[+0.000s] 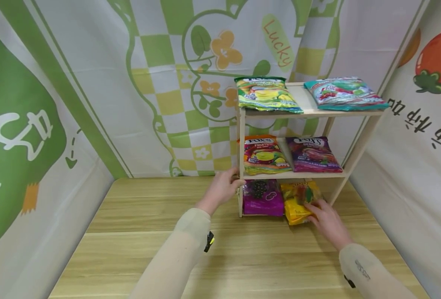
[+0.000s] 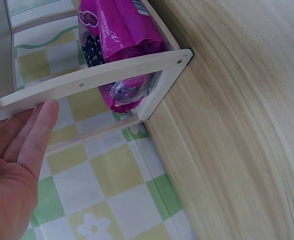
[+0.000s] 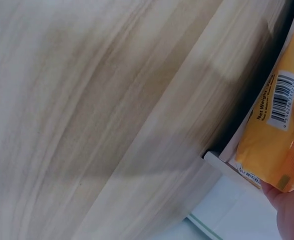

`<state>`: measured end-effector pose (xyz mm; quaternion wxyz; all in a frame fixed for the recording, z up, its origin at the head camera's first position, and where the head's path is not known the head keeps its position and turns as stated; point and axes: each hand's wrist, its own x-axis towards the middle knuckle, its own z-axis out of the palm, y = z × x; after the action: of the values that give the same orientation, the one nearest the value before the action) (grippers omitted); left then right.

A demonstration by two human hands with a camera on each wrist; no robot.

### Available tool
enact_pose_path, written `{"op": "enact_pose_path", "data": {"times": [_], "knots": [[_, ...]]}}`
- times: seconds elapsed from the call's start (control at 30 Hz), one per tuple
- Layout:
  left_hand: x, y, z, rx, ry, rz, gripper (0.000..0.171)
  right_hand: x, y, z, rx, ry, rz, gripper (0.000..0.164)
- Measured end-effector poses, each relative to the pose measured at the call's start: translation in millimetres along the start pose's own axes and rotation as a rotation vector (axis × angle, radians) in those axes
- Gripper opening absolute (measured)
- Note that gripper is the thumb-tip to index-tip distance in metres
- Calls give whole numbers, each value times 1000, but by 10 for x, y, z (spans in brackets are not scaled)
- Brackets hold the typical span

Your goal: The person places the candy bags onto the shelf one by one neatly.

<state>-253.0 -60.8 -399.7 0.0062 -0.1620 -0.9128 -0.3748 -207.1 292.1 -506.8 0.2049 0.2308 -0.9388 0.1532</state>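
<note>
My right hand [image 1: 326,222] grips a yellow candy bag [image 1: 298,209] at the right of the bottom shelf. The bag leans out over the shelf's front edge, and its barcode side [image 3: 274,115] fills the right of the right wrist view. On the left, my left hand [image 1: 222,189] holds the front post of the small wooden rack [image 1: 293,176], thumb on one side and fingers on the other, as the left wrist view shows. Just beside that post, a purple candy bag [image 1: 263,203] sits on the bottom shelf.
Fruits [image 1: 263,155] and berries [image 1: 314,153] candy bags lie on the middle shelf. Up top are a green-yellow bag [image 1: 267,94] and a teal bag [image 1: 345,94]. The rack stands on a wooden table [image 1: 149,232], with printed cloth [image 1: 160,104] hanging behind it.
</note>
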Motion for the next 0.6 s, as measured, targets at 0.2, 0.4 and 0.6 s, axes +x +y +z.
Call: {"op": "enact_pose_path", "data": {"times": [0.2,0.4,0.6], "knots": [[-1,-1,-3,4,2,3,28,55,21,11,13,-12,-21,40],[-3,-1,-6,3,6,4,28,109,14,17,-20,-35,0,38],[-5,5,-13,-9,8,21,23,148,12,58,-65,10,-33,38]]}}
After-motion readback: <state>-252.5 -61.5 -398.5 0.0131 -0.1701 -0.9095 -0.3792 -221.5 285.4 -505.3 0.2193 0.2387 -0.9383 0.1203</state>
